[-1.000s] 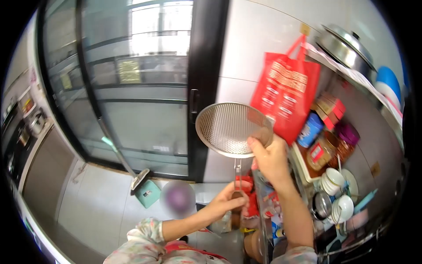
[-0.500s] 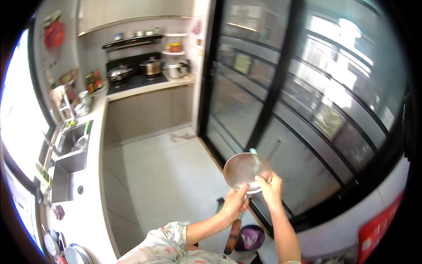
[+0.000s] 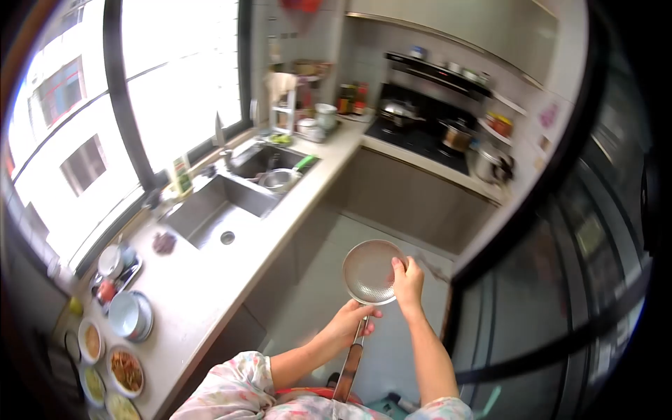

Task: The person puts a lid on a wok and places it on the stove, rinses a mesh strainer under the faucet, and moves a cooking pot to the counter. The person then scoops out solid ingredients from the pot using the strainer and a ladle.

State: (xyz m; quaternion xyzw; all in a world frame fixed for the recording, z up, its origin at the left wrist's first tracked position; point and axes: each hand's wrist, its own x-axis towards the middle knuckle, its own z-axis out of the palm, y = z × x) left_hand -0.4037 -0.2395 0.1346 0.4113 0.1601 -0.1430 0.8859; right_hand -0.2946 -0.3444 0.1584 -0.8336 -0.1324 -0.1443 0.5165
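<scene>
A round metal strainer [image 3: 369, 273] with a long brown handle is held out in front of my body, over the floor. My left hand [image 3: 348, 323] is closed round the handle just below the bowl. The brown end of the handle points down toward my waist. With fingers closed, my right hand [image 3: 408, 281] grips the right rim of the bowl, thumb on the near side. Nothing that I can make out lies in the strainer.
On the left runs a counter [image 3: 210, 280] with a double sink [image 3: 227, 210], bowls and plates of food [image 3: 126, 371]. A stove [image 3: 420, 129] with pots stands at the back. Dark-framed glass doors [image 3: 546, 287] are on the right. A window [image 3: 182, 70] is at upper left.
The view has swung left from the red bag and shelves, past the glass doors, to the sink and counter. Both hands still hold the strainer.
</scene>
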